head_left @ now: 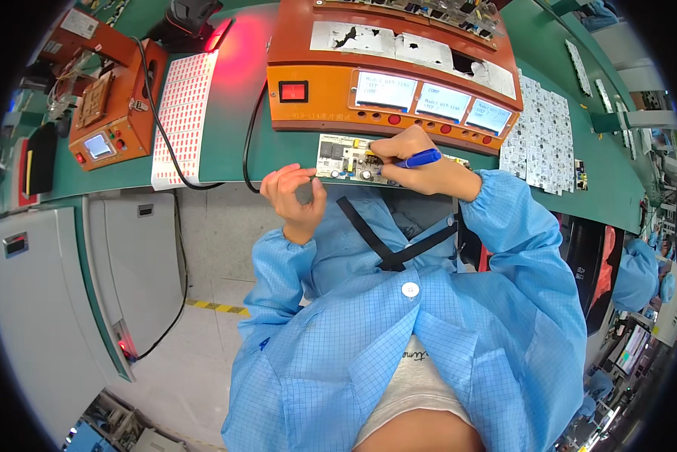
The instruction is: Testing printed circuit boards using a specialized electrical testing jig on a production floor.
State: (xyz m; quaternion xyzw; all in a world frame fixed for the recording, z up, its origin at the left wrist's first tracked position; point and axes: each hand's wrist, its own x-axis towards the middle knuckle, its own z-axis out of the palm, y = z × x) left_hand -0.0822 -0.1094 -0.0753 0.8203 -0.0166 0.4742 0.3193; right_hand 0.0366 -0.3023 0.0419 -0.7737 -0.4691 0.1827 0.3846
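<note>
Circuit board (349, 160) laid on green bench (230, 143), before orange tester (316, 113) with 3 lit screens (442, 104). Blue pen (420, 158) clamped by right hand (431, 176) above board. Left hand (291, 197) half-curled at board's left end, thumb apart, contact not tellable. Pen work judged under way; tip hidden, finished marks unconfirmed; pen not yet set down.

From here the right hand (427, 167) covers part of the circuit board (331, 157), and I can't make out the tip of the blue pen (421, 158); at the far side, my view cuts off the orange machine (319, 96) and the black scanner (185, 21)
</note>
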